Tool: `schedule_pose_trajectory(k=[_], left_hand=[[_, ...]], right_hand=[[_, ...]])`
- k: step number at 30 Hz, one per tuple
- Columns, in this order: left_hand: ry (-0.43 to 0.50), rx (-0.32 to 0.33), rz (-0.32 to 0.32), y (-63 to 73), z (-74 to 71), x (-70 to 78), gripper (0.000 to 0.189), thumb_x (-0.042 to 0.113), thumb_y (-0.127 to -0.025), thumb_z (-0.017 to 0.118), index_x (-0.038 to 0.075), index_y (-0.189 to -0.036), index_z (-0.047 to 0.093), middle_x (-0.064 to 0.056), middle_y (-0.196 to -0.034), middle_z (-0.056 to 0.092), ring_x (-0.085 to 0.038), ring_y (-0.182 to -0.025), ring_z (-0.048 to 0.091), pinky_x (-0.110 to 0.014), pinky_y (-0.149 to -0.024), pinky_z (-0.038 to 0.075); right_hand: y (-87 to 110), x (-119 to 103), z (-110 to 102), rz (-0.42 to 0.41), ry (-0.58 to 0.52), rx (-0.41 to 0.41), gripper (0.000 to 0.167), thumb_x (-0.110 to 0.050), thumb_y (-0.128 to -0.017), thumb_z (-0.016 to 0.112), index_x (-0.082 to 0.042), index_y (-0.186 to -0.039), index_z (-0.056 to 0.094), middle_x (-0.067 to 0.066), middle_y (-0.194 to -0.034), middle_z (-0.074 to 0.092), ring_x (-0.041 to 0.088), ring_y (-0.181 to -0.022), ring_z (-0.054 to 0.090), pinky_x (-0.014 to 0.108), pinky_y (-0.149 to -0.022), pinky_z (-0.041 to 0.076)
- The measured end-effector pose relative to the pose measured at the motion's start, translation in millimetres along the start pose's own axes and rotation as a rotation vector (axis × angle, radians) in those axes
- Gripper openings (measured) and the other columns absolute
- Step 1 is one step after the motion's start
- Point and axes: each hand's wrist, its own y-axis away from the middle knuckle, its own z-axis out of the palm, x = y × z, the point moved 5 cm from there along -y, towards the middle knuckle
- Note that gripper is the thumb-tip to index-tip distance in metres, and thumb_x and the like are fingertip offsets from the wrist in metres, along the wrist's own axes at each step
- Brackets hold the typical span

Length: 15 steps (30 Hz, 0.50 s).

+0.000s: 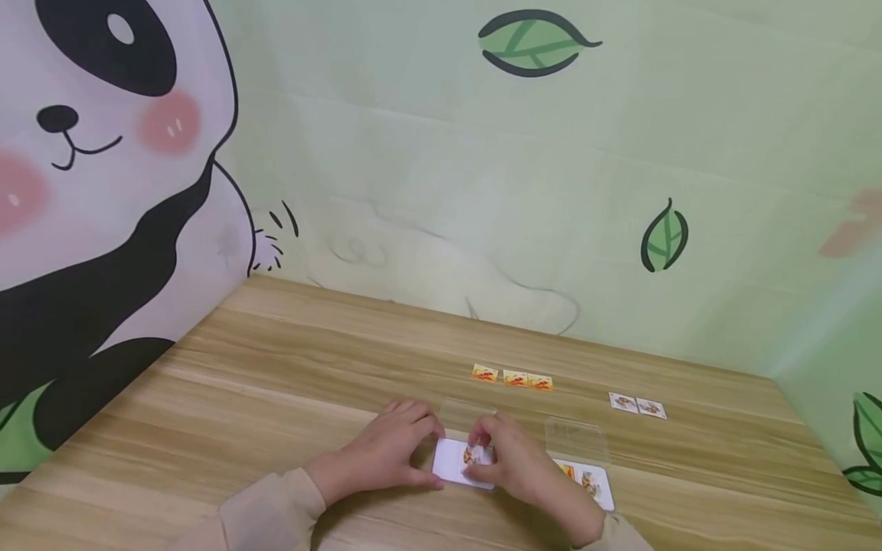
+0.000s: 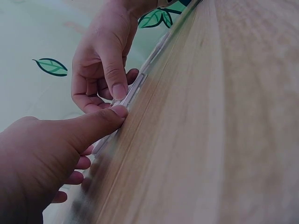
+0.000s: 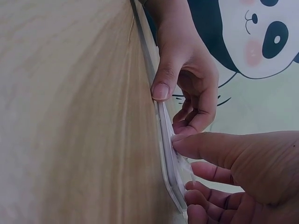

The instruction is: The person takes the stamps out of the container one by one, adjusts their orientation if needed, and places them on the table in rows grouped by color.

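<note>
A flat clear plastic box (image 1: 449, 461) with a white inside lies on the table. Its transparent lid (image 1: 465, 414) is folded back on the far side. My left hand (image 1: 387, 448) grips the box's left end, thumb at the near edge and fingers at the far edge. A small picture card (image 1: 472, 454) shows over the right part of the box, between the thumb and fingers of my right hand (image 1: 515, 463), which pinches it. The right wrist view catches the white cards (image 3: 169, 144) edge-on inside the box, beneath that thumb.
A second clear box (image 1: 603, 490) with picture cards stands to the right, its lid (image 1: 577, 439) open, partly behind my right forearm. Further back lie orange-yellow cards (image 1: 515, 378) in a row and two white picture cards (image 1: 637, 405). A panda-printed wall (image 1: 413, 153) borders the wooden table (image 1: 276, 367).
</note>
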Motion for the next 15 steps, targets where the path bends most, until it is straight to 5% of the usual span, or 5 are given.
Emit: schedule_pose_trajectory(k=[15], left_hand=[[-0.009, 0.001, 0.001, 0.2, -0.9, 0.9, 0.055, 0.054, -0.071, 0.077, 0.018, -0.109, 0.062, 0.002, -0.117, 0.059, -0.018, -0.116, 0.051, -0.042, -0.104, 0.04]], right_hand=[[-0.6, 0.3, 0.5, -0.012, -0.014, 0.007, 0.028, -0.018, -0.078, 0.078, -0.012, -0.099, 0.061, -0.003, -0.09, 0.052, 0.008, -0.075, 0.048, 0.02, -0.064, 0.04]])
